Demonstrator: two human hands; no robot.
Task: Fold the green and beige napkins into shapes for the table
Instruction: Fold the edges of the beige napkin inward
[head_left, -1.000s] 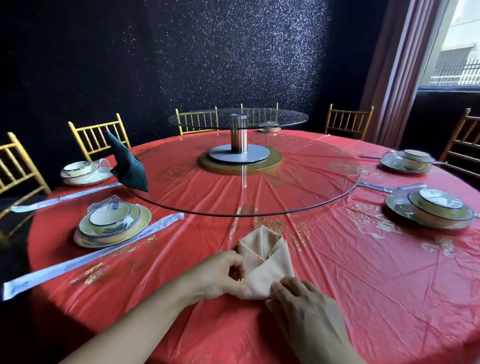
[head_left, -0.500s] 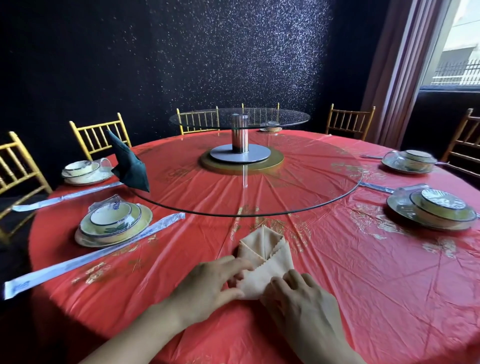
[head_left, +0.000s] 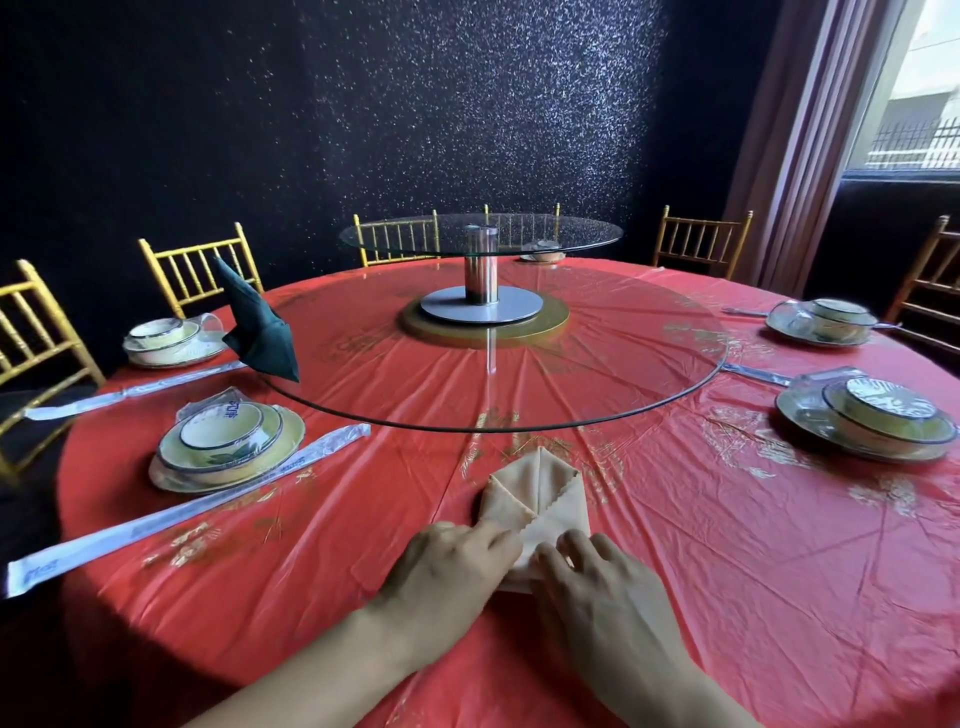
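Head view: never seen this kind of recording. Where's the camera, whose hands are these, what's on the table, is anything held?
No machine here. One camera worn on a person's head looks forward and down, so the arms at the bottom are the wearer's. The left hand and right hand rest on a part-folded beige napkin lying on the red-clothed round table. The left presses it flat; whether the right pinches a fold is unclear. A folded green napkin stands at the glass turntable's left edge. Plastic-wrapped bowl sets and wrapped utensils lie around.

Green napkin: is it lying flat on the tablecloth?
No, the green napkin stands upright in a pointed fold at the left edge of the glass turntable.
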